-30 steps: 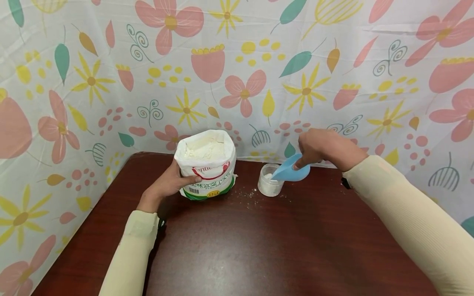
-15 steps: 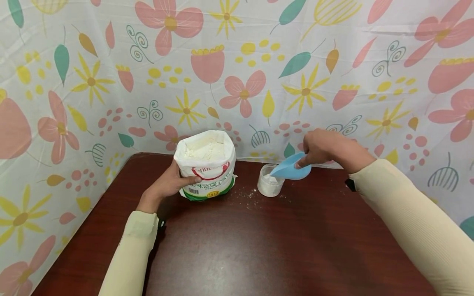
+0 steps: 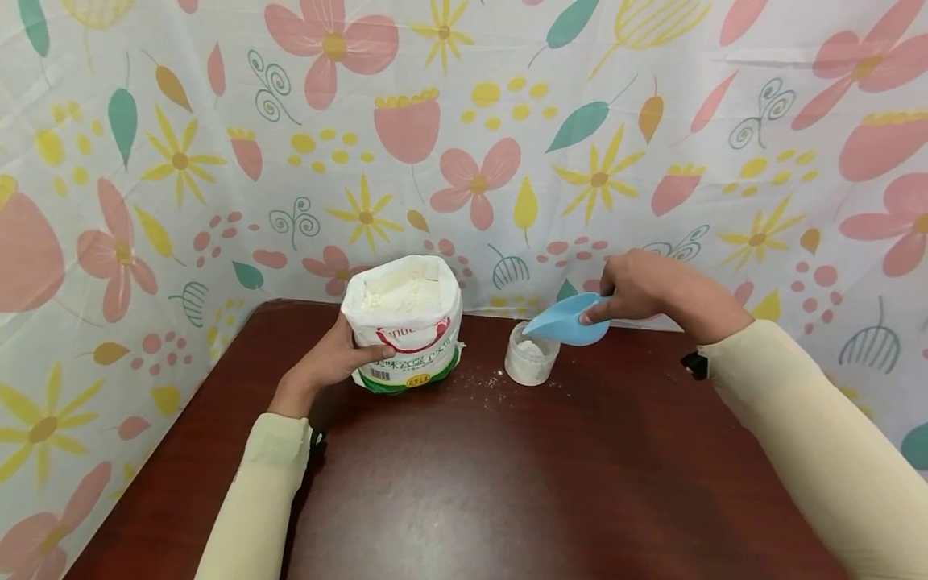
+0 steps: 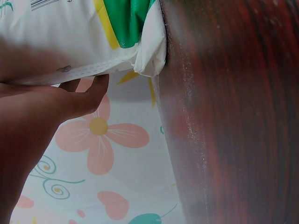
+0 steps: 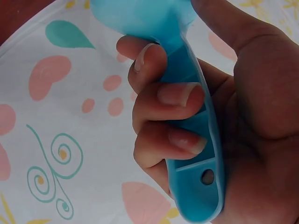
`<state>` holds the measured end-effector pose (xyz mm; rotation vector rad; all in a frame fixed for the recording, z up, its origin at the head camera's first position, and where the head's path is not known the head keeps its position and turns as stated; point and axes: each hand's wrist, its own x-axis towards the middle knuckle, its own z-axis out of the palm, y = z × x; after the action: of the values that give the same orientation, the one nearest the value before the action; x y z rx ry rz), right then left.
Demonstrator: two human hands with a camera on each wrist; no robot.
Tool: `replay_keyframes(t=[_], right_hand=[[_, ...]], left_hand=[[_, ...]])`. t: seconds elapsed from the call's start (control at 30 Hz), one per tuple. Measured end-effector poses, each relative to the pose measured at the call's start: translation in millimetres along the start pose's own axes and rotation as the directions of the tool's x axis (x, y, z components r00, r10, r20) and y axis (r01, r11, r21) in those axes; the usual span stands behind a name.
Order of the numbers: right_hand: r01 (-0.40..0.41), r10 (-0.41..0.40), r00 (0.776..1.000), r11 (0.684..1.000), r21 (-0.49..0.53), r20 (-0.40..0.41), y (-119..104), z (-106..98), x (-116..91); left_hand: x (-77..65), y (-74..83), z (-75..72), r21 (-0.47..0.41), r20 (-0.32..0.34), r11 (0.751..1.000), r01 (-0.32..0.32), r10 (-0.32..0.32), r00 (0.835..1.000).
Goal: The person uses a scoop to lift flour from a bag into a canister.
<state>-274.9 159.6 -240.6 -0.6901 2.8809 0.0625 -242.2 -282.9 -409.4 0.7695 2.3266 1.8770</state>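
Note:
On the left of the head view stands an open white bag of flour point(image 3: 424, 354) with red and green print, filled with pale powder near its top. My left hand point(image 3: 329, 354) grips its left side, thumb across the front; in the left wrist view the curled fingers point(image 4: 96, 93) lie against the bag. My right hand point(image 3: 641, 283) holds a light blue scoop point(image 3: 565, 322), its lip tilted down over the mouth of a small clear jar point(image 3: 528, 369). White powder is heaped inside this jar. The right wrist view shows fingers point(image 5: 163, 140) wrapped round the scoop's ribbed handle point(image 5: 198, 198).
Specks of spilled powder point(image 3: 489, 391) lie on the dark wooden table point(image 3: 464, 475) between bag and jar. A flowered cloth point(image 3: 478, 105) hangs directly behind the table's back edge and along its left side.
The right hand has shifted slightly right with the scoop, whose lip has risen from inside the jar to its rim. The left hand and the bag stay in place.

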Motion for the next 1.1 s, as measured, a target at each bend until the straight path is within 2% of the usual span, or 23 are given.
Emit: replay_keyframes(t=[0.2,0.4,0.6,0.8,0.97,1.1], right_hand=[[0.009,-0.009,0.999,1.000,0.001,-0.040,-6,-2,-5],[0.043,-0.041,0.994,0.999,0.013,-0.097,-15,-5,-5],[0.078,-0.075,0.989,0.997,0.015,-0.124,-21,-12,-6],[0.111,-0.104,0.978,0.993,0.028,-0.180,-28,-22,-8],[0.120,-0.110,0.974,0.992,0.039,-0.199,-35,-20,-7],[0.121,-0.107,0.972,0.991,0.051,-0.208,-41,-18,-7]], left_hand=[[-2.7,7.2,0.7,0.000,-0.002,1.000,-0.014,0.014,1.000],[-4.4,9.2,0.2,0.014,-0.017,1.000,0.025,-0.024,1.000],[-0.1,8.5,1.7,0.010,-0.013,1.000,0.017,-0.017,1.000],[7.9,-3.4,-1.1,0.009,-0.017,1.000,-0.020,0.021,1.000],[7.2,-17.8,-6.1,0.043,-0.024,0.999,-0.003,0.004,1.000],[4.7,-21.1,-6.3,0.034,-0.014,0.999,-0.001,0.002,1.000]])
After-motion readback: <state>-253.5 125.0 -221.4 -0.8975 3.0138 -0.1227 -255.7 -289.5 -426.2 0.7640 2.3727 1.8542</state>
